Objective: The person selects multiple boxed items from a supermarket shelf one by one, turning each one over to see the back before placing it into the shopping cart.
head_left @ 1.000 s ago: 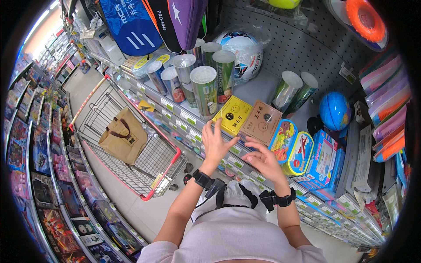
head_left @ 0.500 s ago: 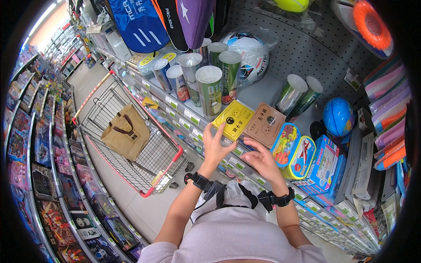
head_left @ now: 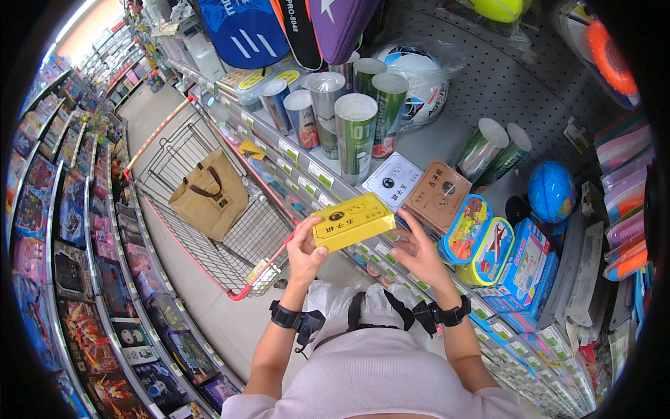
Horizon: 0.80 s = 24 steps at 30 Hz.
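A flat yellow game box [head_left: 353, 220] is held up in front of the shelf edge. My left hand [head_left: 306, 244] grips its left end, thumb at the front edge and fingers behind. At the box's right end my right hand [head_left: 417, 248] has its fingers apart, the fingertips beside the box's corner; whether they touch it I cannot tell. Behind it on the shelf lie a white box [head_left: 393, 180] with dark print and a brown box [head_left: 437, 195] of similar make. Clear-lidded shuttlecock tubes [head_left: 356, 133] stand just beyond the white box.
Right of the brown box stand oval toy tubs [head_left: 466, 227], a blue boxed toy [head_left: 523, 262] and a small globe ball [head_left: 551, 192]. A wrapped football [head_left: 419, 87] sits at the back. To the left is a shopping cart [head_left: 241, 293] holding a tan bag [head_left: 213, 195].
My left hand has lifted the yellow box off the pile and drawn it nearer and leftward, uncovering the white box. The view has shifted slightly.
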Motion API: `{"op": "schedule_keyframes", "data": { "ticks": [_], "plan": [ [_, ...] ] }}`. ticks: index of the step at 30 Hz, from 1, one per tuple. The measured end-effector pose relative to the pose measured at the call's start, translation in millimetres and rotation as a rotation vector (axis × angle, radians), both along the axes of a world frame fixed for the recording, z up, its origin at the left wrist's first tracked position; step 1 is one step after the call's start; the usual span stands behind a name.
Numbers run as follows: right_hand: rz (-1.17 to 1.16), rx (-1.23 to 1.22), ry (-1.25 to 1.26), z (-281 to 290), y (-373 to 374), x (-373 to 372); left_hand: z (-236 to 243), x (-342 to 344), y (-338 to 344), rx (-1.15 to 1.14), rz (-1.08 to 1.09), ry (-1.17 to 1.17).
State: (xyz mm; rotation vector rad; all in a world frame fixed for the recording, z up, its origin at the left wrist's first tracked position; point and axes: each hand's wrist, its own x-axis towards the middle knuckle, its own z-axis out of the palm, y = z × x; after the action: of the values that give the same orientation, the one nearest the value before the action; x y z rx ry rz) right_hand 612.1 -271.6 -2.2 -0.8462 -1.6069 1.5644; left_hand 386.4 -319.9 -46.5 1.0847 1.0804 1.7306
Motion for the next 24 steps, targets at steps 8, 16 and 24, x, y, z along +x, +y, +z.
{"op": "schedule_keyframes", "data": {
  "ticks": [8,16,24],
  "plan": [
    [0.027,0.156,-0.116,-1,-3,-8,21,0,-24,-0.356,-0.322,-0.156],
    [-0.038,-0.037,0.004,-4,-11,-5,42,9,-31,-0.582,-0.378,0.212],
    [-0.085,-0.023,-0.028,-1,-18,-5,43,7,-36,-0.500,-0.350,0.269]
  ]
}}
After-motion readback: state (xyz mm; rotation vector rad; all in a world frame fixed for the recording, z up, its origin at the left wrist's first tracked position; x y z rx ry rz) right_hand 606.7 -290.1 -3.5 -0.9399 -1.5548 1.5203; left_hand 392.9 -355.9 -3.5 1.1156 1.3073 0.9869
